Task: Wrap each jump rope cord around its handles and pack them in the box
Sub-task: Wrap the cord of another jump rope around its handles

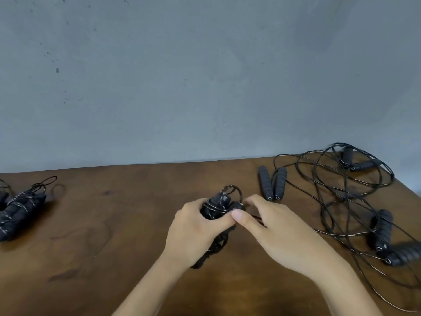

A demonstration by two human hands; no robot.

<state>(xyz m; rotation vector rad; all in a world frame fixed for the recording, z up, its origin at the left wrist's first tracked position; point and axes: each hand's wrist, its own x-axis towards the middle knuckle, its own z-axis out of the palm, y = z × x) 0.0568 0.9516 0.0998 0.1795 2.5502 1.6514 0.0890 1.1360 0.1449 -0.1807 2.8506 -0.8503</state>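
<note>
Over the middle of the brown table [136,224], the left hand [193,233] curls its fingers round a wound jump rope bundle [216,208] while the right hand [273,226] pinches the cord's end beside it, loose ropes [341,190] tangled off right, finished bundles [20,210] lying left.

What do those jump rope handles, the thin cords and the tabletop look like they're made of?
Handles: likely soft foam, matte dark grey with ribbed ridges. Cords: thin and black with glossy glints, perhaps plastic-coated wire; I can't tell for sure. Tabletop: brown wood or a wood-look surface, showing grain and dark blotches with a slight sheen.
</note>
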